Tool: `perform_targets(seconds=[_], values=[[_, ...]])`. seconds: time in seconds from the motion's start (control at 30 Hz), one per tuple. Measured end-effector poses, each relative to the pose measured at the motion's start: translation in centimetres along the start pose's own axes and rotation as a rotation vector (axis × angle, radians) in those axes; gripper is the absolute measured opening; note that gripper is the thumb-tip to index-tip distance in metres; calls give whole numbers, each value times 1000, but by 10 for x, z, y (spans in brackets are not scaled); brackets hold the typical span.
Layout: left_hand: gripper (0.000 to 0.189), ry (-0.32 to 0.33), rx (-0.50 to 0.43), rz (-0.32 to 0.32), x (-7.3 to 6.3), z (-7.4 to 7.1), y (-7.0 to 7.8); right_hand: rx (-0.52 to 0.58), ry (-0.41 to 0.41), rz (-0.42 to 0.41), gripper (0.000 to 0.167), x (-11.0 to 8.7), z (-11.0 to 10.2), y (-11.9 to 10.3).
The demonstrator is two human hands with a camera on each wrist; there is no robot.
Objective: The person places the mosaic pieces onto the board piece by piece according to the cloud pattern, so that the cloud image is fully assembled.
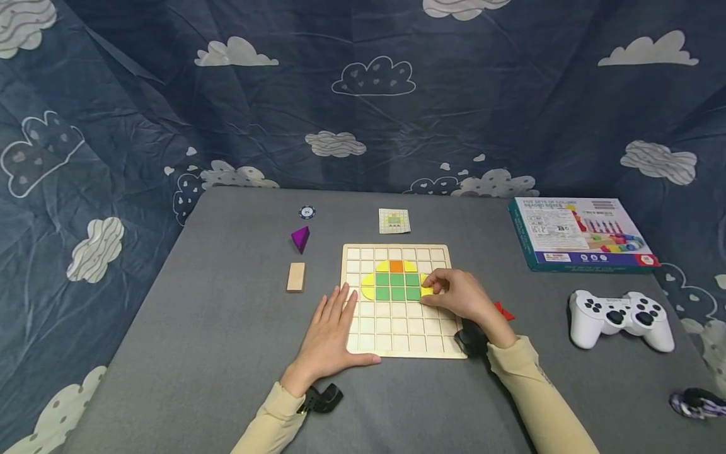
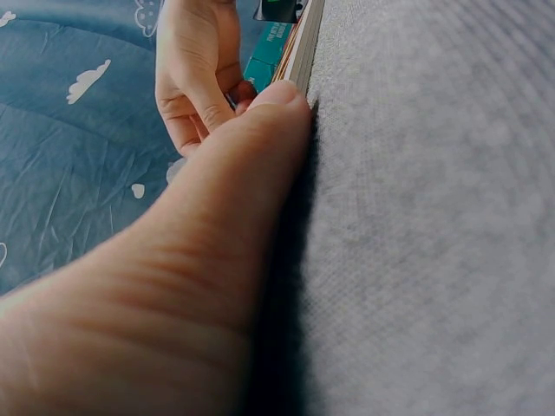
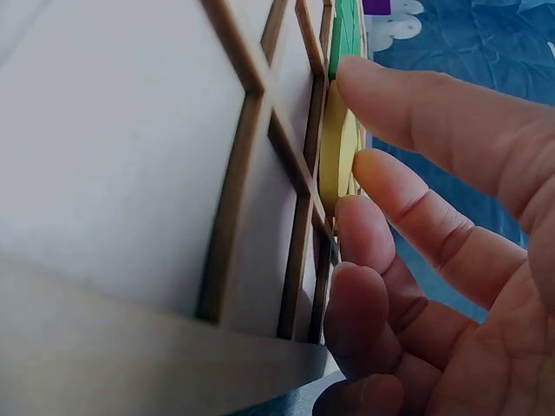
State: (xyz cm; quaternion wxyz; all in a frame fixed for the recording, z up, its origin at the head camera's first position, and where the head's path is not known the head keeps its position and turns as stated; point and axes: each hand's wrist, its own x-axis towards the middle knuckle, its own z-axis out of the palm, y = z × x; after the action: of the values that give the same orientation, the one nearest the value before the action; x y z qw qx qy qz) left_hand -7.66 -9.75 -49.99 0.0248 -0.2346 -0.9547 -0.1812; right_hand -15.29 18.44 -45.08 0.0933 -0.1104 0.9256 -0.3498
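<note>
A wooden grid board [image 1: 405, 345] lies flat on the grey table. Green square tiles [image 1: 398, 294], an orange tile [image 1: 396, 266] and yellow rounded tiles [image 1: 368, 287] fill cells in its upper middle. At the right end of the green rows, my right hand [image 1: 462, 295] pinches a yellow tile [image 3: 333, 156] between thumb and fingertips, right at the board's surface; whether it is fully seated in its cell I cannot tell. My left hand [image 1: 329, 334] rests with straight, spread fingers along the board's left edge, its thumb by the near edge.
Behind the board lies a small pattern card [image 1: 394, 221]. To the left are a wooden block [image 1: 295, 277], a purple pyramid [image 1: 300, 239] and a round chip [image 1: 307, 212]. On the right are a red piece [image 1: 503, 311], a boxed set [image 1: 584, 233], a white game controller [image 1: 621, 318] and a dark-and-purple object [image 1: 697, 402].
</note>
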Motion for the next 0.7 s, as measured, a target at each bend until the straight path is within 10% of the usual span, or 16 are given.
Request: perform_targets(seconds=[0.7], values=[[123,1,-9,-7,0,-2,1,-6,4,20,20,-1,-2,3]])
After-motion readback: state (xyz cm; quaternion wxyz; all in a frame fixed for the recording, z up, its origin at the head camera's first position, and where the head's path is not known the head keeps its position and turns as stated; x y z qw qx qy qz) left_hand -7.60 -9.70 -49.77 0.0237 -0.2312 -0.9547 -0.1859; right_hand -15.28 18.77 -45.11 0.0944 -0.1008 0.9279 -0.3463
